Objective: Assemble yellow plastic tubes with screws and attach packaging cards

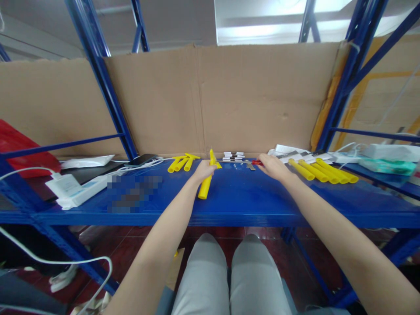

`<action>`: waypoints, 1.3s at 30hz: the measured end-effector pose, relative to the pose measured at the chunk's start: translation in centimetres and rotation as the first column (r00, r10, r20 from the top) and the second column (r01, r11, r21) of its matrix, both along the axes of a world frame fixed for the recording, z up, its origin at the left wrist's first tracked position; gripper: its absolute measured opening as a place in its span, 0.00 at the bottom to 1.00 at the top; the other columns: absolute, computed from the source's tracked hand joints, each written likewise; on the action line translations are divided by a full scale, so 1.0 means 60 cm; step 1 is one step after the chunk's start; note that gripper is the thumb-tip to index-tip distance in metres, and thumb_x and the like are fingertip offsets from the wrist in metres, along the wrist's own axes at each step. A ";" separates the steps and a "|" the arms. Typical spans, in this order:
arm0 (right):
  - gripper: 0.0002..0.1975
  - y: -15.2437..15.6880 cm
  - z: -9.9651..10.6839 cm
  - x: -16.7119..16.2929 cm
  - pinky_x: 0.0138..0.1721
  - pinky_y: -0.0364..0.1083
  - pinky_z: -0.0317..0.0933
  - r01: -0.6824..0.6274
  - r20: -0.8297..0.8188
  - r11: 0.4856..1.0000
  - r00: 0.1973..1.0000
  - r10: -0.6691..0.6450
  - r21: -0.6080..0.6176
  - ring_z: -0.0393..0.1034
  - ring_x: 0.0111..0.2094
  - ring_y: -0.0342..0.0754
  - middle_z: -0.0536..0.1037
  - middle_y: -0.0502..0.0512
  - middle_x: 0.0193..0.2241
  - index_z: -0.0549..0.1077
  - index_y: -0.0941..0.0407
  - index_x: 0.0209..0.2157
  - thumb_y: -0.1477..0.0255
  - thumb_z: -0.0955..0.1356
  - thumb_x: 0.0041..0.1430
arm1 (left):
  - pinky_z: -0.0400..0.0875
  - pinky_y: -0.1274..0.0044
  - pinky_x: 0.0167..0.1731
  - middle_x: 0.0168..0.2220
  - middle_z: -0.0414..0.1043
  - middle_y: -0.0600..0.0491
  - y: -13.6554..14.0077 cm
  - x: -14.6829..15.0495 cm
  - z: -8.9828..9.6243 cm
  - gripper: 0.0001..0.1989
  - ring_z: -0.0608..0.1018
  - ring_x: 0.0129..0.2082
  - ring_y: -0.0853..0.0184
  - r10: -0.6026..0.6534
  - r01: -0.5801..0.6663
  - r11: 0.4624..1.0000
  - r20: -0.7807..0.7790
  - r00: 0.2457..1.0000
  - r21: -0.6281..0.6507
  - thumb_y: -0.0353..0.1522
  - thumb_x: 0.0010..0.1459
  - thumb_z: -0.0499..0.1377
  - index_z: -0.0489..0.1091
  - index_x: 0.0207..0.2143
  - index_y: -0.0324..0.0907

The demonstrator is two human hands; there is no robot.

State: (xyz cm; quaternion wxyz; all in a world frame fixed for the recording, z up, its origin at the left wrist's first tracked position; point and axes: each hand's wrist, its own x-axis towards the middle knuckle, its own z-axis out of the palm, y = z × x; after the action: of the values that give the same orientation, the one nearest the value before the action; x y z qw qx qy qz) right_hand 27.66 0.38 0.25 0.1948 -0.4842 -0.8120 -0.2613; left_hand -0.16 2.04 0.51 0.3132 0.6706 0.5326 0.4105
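Note:
My left hand (204,169) is wrapped round a yellow T-shaped plastic handle (204,188), held tilted with its round tube end toward me and its head pointing to the cardboard. Further right, my right hand (271,166) has its fingers closed on a small red object (257,162), mostly covered by the fingers, so its kind is unclear. Just left of it lie a small flat metal piece (250,166) and some tiny loose parts (235,166). Behind these is a stack of small white packets with dark ends (233,156).
Several yellow handles (323,171) lie in a row at right; three more yellow T-shaped handles (180,162) lie at left. A white power strip (83,192), cables and a dark phone (142,160) occupy the left of the blue shelf (249,199). Cardboard (229,96) walls the back between blue posts.

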 end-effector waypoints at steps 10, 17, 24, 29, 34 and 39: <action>0.08 -0.004 -0.008 0.000 0.31 0.45 0.54 -0.033 -0.012 0.999 0.999 0.033 -0.008 0.70 0.33 0.51 0.77 0.60 0.32 0.69 0.56 0.34 0.71 0.60 0.62 | 0.59 0.83 0.18 0.13 0.60 0.60 0.003 -0.011 0.000 0.10 0.65 0.14 0.75 -0.025 0.026 1.000 -0.034 0.999 0.011 0.23 0.48 0.54 0.60 0.18 0.41; 0.14 -0.010 -0.004 -0.001 0.32 0.45 0.56 0.000 -0.026 0.999 1.000 0.001 0.032 0.72 0.37 0.53 0.79 0.61 0.35 0.73 0.57 0.39 0.66 0.59 0.65 | 0.61 0.82 0.19 0.14 0.61 0.58 -0.005 -0.011 0.007 0.08 0.66 0.15 0.73 -0.018 0.017 1.000 -0.048 0.999 -0.007 0.23 0.48 0.53 0.62 0.19 0.41; 0.12 -0.011 -0.004 -0.006 0.33 0.45 0.55 0.023 0.000 1.000 1.000 -0.023 0.000 0.73 0.36 0.53 0.79 0.62 0.36 0.71 0.57 0.39 0.68 0.59 0.64 | 0.61 0.81 0.18 0.14 0.61 0.59 -0.006 -0.011 0.007 0.08 0.66 0.14 0.73 -0.016 0.015 1.000 -0.043 0.999 -0.006 0.22 0.47 0.53 0.61 0.19 0.41; 0.07 -0.005 -0.008 -0.005 0.29 0.45 0.52 0.081 -0.017 0.997 0.997 -0.081 0.009 0.72 0.32 0.53 0.78 0.59 0.32 0.68 0.55 0.38 0.68 0.62 0.61 | 0.60 0.81 0.18 0.14 0.60 0.59 -0.003 -0.011 0.004 0.09 0.65 0.14 0.73 -0.035 0.034 0.999 -0.038 0.999 -0.028 0.21 0.47 0.53 0.61 0.19 0.41; 0.08 -0.004 -0.008 -0.005 0.29 0.45 0.51 0.006 0.024 0.999 1.000 -0.007 0.053 0.71 0.33 0.51 0.77 0.59 0.32 0.69 0.55 0.35 0.69 0.60 0.62 | 0.60 0.81 0.18 0.14 0.60 0.60 -0.001 -0.012 0.004 0.08 0.65 0.13 0.73 -0.032 0.031 0.999 -0.043 0.999 -0.032 0.22 0.47 0.53 0.61 0.19 0.41; 0.12 -0.011 -0.006 -0.006 0.29 0.45 0.52 0.010 0.034 0.999 0.999 -0.011 0.048 0.71 0.33 0.51 0.78 0.59 0.33 0.71 0.56 0.36 0.68 0.59 0.63 | 0.60 0.81 0.17 0.13 0.59 0.59 -0.003 -0.011 0.004 0.09 0.65 0.13 0.73 -0.037 0.036 0.999 -0.048 0.998 -0.035 0.21 0.47 0.53 0.60 0.19 0.41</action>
State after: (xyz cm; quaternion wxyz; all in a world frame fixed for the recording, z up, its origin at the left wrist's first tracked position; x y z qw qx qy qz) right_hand 27.27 -0.25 -0.11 0.1910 -0.4792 -0.8061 -0.2900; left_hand -0.83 1.88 0.75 0.3191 0.6845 0.5348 0.3789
